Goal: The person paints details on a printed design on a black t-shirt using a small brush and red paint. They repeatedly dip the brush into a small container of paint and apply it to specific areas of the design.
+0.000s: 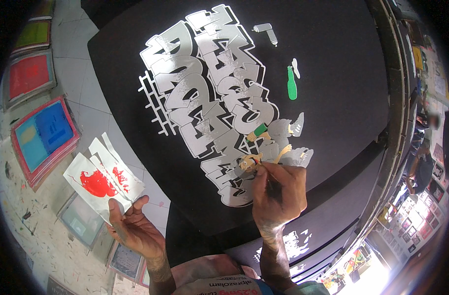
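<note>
My left hand (138, 231) grips white paper (77, 172) smeared with red paint (96, 184), out over the left side of the black fabric (337, 98). My right hand (278, 191) is closed on a thin tool, mostly hidden, its tip at the face of a printed cartoon figure (276, 142) with tan skin, grey clothing and a green object. Grey-and-white graffiti lettering (214, 49) fills the fabric's middle, beside a printed grey spray can (266, 32) and green bottle shape (291, 83).
Framed screens (45, 137) with red, blue and green areas lean along the pale wall at left, beside a tiled floor (74, 83). Dark rails (391, 73) run along the right. Beyond them are a person in dark clothing (421, 157) and a wall of pictures (414, 221).
</note>
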`<state>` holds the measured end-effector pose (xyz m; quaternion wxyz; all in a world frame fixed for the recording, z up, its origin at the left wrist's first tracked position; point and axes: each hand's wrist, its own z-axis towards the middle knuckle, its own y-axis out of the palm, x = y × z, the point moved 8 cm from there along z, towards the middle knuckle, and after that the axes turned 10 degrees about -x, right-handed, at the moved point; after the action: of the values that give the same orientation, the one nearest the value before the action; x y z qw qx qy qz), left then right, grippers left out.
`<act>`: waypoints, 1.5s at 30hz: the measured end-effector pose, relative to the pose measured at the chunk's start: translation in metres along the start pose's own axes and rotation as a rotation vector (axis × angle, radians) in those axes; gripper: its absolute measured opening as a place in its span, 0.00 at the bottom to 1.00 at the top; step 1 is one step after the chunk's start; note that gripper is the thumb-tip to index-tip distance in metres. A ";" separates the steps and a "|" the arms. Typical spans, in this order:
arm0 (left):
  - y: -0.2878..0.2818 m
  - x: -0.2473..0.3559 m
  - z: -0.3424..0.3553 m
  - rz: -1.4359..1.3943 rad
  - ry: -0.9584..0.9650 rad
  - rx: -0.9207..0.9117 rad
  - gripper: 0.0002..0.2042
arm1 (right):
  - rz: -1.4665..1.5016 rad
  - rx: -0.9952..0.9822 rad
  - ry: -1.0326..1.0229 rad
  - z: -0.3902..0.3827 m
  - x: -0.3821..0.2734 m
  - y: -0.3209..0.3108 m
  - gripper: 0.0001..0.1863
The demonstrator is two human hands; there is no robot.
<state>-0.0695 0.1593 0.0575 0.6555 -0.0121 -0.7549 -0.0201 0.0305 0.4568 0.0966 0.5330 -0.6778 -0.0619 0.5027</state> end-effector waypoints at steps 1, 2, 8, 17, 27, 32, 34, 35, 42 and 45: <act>0.000 0.000 0.000 -0.003 0.004 0.000 0.20 | -0.005 -0.002 -0.003 0.000 -0.001 0.000 0.08; -0.001 -0.001 0.000 -0.010 0.000 0.005 0.20 | 0.009 0.016 0.008 -0.001 0.001 -0.001 0.09; -0.004 -0.002 0.000 -0.032 -0.024 0.033 0.20 | 0.048 0.046 0.017 -0.003 0.006 0.000 0.12; -0.001 -0.001 0.003 -0.087 -0.071 0.020 0.20 | 0.059 0.044 0.027 -0.004 0.006 -0.001 0.12; -0.001 0.000 0.002 -0.075 -0.015 -0.018 0.20 | 0.042 0.037 0.007 -0.003 0.003 -0.002 0.11; -0.002 -0.001 0.002 -0.067 -0.024 0.003 0.20 | 0.048 0.044 0.026 -0.004 0.004 -0.002 0.12; 0.002 0.000 0.002 -0.094 -0.024 -0.011 0.20 | 0.040 0.035 0.024 -0.002 0.003 -0.003 0.12; 0.001 0.000 0.002 -0.077 -0.020 -0.005 0.20 | 0.047 0.036 0.025 -0.003 0.004 -0.003 0.12; 0.001 -0.003 0.002 -0.057 -0.023 0.000 0.21 | 0.049 0.046 0.016 -0.002 0.005 -0.002 0.12; -0.005 -0.005 0.002 -0.062 -0.043 0.024 0.21 | 0.062 0.039 0.017 -0.003 0.003 0.000 0.11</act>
<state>-0.0713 0.1543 0.0526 0.6383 0.0187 -0.7690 -0.0312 0.0339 0.4567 0.0948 0.5310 -0.6729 -0.0266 0.5143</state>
